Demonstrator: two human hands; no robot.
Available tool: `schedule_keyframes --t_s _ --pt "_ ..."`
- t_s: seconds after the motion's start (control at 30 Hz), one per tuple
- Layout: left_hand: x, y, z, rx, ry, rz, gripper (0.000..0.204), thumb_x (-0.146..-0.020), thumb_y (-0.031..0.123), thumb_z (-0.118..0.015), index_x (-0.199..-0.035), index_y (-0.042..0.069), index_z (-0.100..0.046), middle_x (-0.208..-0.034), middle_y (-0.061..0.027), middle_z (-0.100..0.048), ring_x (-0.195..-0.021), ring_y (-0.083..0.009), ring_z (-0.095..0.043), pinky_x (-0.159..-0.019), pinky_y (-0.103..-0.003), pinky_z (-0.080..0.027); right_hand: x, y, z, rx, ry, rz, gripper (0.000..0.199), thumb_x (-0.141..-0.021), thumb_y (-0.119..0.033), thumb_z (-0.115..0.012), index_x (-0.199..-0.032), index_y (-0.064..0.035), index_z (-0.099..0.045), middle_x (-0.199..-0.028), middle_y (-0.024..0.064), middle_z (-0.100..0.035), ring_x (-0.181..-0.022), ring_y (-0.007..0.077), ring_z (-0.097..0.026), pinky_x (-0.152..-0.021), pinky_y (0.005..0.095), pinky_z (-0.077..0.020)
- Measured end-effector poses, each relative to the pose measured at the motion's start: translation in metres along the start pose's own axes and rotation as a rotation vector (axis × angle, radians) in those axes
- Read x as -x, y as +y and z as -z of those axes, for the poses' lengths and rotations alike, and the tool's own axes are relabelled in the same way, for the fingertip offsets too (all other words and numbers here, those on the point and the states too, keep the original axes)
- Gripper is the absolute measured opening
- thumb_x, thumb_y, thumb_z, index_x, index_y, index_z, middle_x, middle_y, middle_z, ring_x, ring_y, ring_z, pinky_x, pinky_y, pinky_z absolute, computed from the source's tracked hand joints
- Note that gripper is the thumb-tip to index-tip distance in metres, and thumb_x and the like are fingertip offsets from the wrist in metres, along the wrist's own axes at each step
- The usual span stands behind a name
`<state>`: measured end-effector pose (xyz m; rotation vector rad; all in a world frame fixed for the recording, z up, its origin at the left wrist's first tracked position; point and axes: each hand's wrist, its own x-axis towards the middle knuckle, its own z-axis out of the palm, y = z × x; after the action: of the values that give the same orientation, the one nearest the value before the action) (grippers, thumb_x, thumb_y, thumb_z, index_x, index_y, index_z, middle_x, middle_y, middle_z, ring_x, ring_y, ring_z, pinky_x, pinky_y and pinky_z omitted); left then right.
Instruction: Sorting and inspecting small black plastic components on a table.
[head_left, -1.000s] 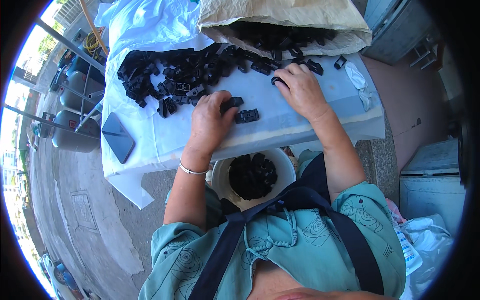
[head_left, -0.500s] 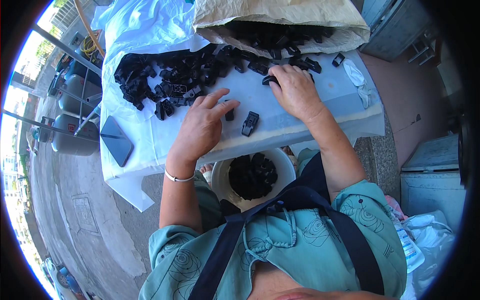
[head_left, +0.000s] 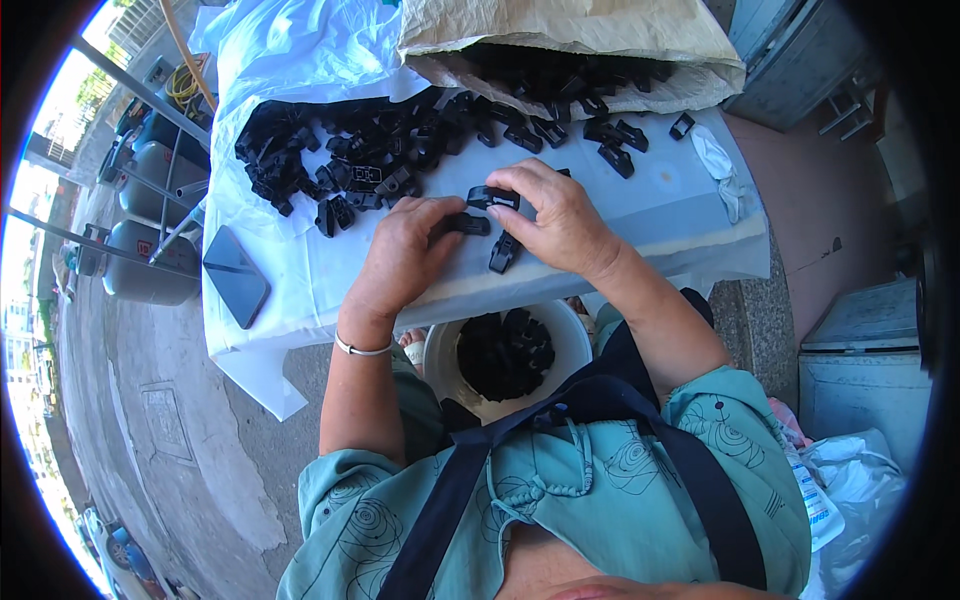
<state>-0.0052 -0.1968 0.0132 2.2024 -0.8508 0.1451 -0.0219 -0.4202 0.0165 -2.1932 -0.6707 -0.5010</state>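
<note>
Over the white-covered table, my two hands are close together. My right hand (head_left: 562, 218) pinches a small black plastic part (head_left: 492, 197) between thumb and fingers, and a bit of another black piece shows behind its knuckles. My left hand (head_left: 402, 252) closes on a second black plastic part (head_left: 468, 224), just below the first; the two pieces nearly meet. A third black part (head_left: 503, 254) lies on the cover under my right thumb. Beyond my hands spreads a heap of similar black parts (head_left: 385, 145).
A tan woven sack (head_left: 570, 28) lies open at the back with more black parts. Between my knees stands a white bucket (head_left: 436, 362) partly filled with them. A dark flat phone-like slab (head_left: 234, 275) is at the left; a crumpled white cloth (head_left: 717, 165) lies at the right.
My right hand has come from the back right toward the middle, bringing a black part. My left hand has closed on the piece beside it. Loose parts lie where the right hand was.
</note>
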Motion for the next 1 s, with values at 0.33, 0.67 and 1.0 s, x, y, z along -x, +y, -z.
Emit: schedule_keyframes --t_s 0.33,0.67,1.0 --pt "-0.003 0.003 -0.010 0.169 0.078 0.208 0.060 -0.072 0.004 -0.078 -0.127 0.006 -0.055 -0.097 -0.0138 -0.070 -0.092 -0.0292 -0.069 -0.081 -0.037 -0.055 0.005 -0.017 -0.017 0.038 -0.075 0.066 0.023 -0.082 -0.001 -0.068 -0.105 -0.0031 -0.069 -0.108 0.0145 -0.064 -0.092 0.0322 -0.066 -0.080 0.0378 -0.0554" --pt "0.001 0.011 0.000 0.045 0.089 0.042 0.048 -0.075 0.006 -0.074 -0.121 0.005 -0.059 -0.103 -0.0142 -0.068 -0.086 -0.0321 -0.067 -0.077 -0.038 -0.055 0.016 -0.013 -0.020 0.084 -0.096 0.116 0.028 -0.087 -0.009 -0.065 -0.114 -0.0021 -0.067 -0.120 0.0191 -0.062 -0.105 0.0348 -0.063 -0.091 0.0413 -0.0520" --pt "-0.007 -0.007 0.005 -0.455 0.412 0.130 0.028 -0.082 0.012 -0.072 -0.109 0.009 -0.065 -0.096 -0.0120 -0.067 -0.083 -0.0318 -0.065 -0.073 -0.040 -0.053 0.002 -0.005 0.064 0.502 -0.234 -0.073 0.037 -0.081 0.005 -0.058 -0.116 -0.0054 -0.068 -0.128 0.0155 -0.059 -0.115 0.0348 -0.059 -0.097 0.0418 -0.0478"
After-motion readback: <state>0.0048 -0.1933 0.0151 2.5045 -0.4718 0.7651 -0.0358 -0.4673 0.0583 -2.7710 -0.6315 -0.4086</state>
